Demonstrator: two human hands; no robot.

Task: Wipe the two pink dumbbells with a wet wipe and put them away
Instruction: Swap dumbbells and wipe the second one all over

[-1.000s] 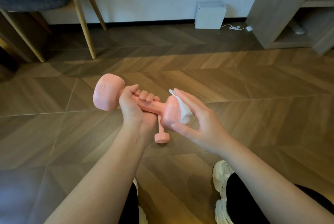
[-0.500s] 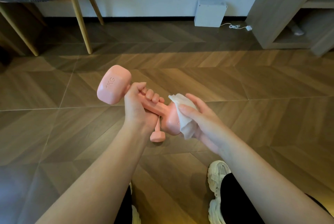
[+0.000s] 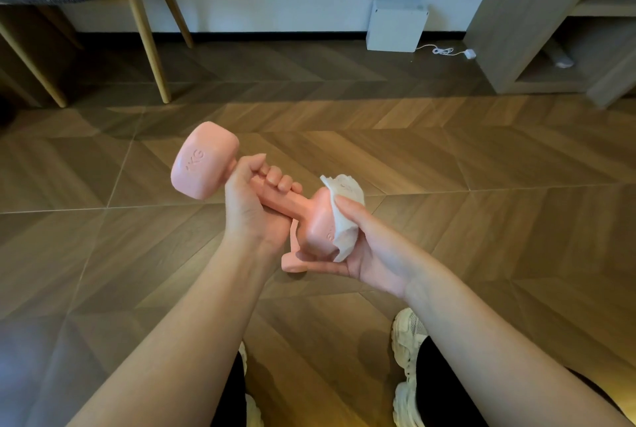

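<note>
My left hand [image 3: 253,206] grips the handle of a pink dumbbell [image 3: 206,161] held above the floor, its "KG" end raised to the upper left. My right hand [image 3: 370,247] cups the lower right end of that dumbbell and holds a white wet wipe [image 3: 346,216] against it. The second pink dumbbell [image 3: 292,259] lies on the wooden floor directly below, mostly hidden by the held one and my hands; only one end and a bit of its handle show.
Wooden chair legs [image 3: 144,30] stand at the back left. A white box [image 3: 395,25] with a cable sits against the wall. An open wooden shelf unit [image 3: 537,24] stands at the back right. My white shoes [image 3: 409,368] are at the bottom.
The held dumbbell's left end has risen and turned, showing its "KG" mark. My right hand has slid from the end's side to cup it from below with the wipe.
</note>
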